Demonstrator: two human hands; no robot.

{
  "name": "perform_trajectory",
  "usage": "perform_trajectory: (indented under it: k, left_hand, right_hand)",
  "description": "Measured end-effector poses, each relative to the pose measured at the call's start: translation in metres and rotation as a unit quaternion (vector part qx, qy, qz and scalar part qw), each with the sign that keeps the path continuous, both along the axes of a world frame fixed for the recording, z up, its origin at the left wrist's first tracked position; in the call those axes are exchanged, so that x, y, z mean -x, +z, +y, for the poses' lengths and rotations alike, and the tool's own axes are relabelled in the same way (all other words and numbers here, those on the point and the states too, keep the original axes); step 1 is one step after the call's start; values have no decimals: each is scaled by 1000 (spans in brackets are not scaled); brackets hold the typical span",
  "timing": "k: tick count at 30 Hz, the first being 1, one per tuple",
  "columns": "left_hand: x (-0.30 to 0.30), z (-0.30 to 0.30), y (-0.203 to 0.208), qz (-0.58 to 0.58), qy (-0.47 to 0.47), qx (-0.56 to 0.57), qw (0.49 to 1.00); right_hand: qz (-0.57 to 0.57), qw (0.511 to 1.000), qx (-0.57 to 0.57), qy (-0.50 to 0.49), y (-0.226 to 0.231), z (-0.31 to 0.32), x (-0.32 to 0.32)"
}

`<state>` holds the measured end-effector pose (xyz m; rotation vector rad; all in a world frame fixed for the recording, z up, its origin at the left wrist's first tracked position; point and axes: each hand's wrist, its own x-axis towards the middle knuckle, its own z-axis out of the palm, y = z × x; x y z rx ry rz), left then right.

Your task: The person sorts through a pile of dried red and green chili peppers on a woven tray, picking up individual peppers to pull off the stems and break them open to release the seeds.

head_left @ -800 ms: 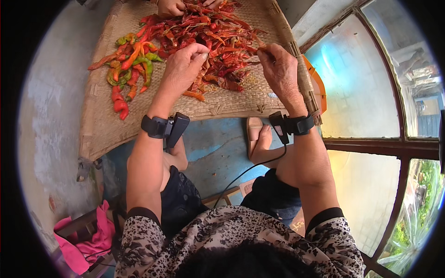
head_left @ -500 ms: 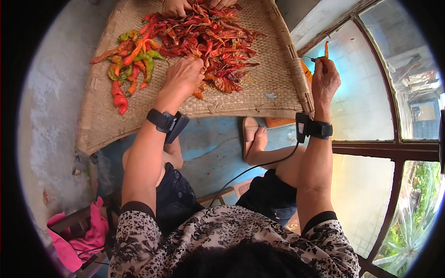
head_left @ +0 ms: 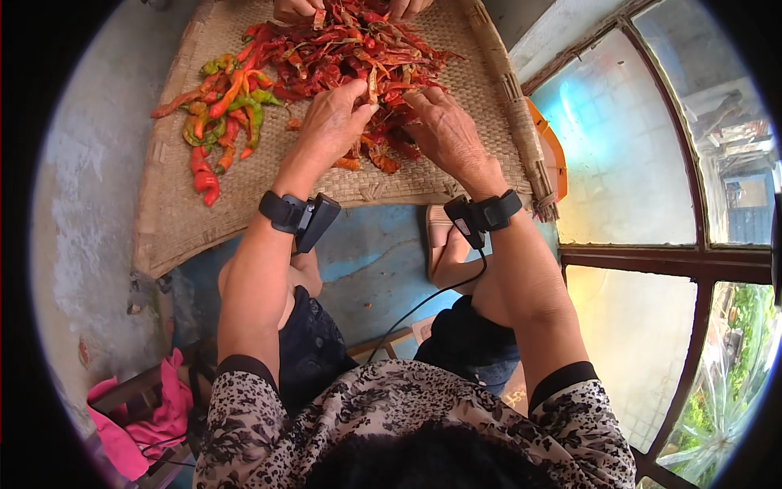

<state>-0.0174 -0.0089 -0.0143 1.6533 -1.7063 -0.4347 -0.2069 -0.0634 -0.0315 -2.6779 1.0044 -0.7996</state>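
Back from beyond the woven tray (head_left: pixel 273 191), the right hand (head_left: pixel 448 134) reaches the red pepper pile (head_left: pixel 346 61) ahead (grip hidden); beside it, the left hand (head_left: pixel 330 122) pinches a dried pepper (head_left: pixel 372 85), putting both among peppers.

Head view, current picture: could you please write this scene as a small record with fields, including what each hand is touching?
Surface: woven tray
Main pile: wrinkled red peppers
Side group: smoother red, orange and green peppers, left of the pile
Left hand: appears to pinch a yellowish pepper
Right hand: fingers at the pile's right side; hold unclear
Other person's hands: at the pile's far side
Wrists: black strapped devices on both
Lower left: pink cloth
Right: framed window
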Motion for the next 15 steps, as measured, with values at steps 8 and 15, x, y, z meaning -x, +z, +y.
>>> perform_trajectory:
  k: [8,15]
  left_hand:
    - [-14,2,6,56,19,5,998]
    - [-25,-4,-9,194,17,26,980]
  right_hand:
    - [68,997,-32,-32,-1,-6,-14]
    - [-149,983,-92,-52,29,-1,9]
